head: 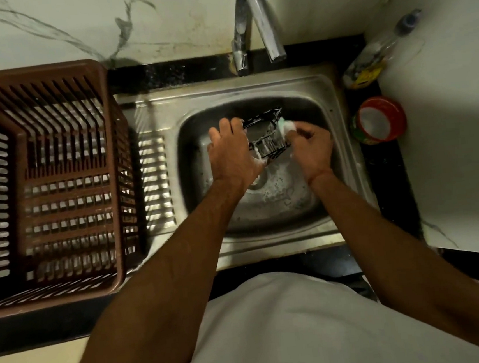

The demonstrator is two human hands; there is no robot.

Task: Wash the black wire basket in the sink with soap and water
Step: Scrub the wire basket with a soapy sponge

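The black wire basket point(267, 137) is held tilted over the bowl of the steel sink point(341, 130), streaked with white suds. My left hand point(231, 153) grips its left side, fingers curled over the rim. My right hand point(312, 145) pinches a foamy green sponge point(287, 125) against the basket's right end. Foam lies on the sink floor near the drain point(257, 182). The tap point(258, 24) arches above the bowl; no water stream shows.
A large brown plastic crate point(42, 182) stands on the draining board at left. A red round tub of white soap point(380, 119) and a clear plastic bottle point(378, 51) sit on the black counter at right, beside the white wall.
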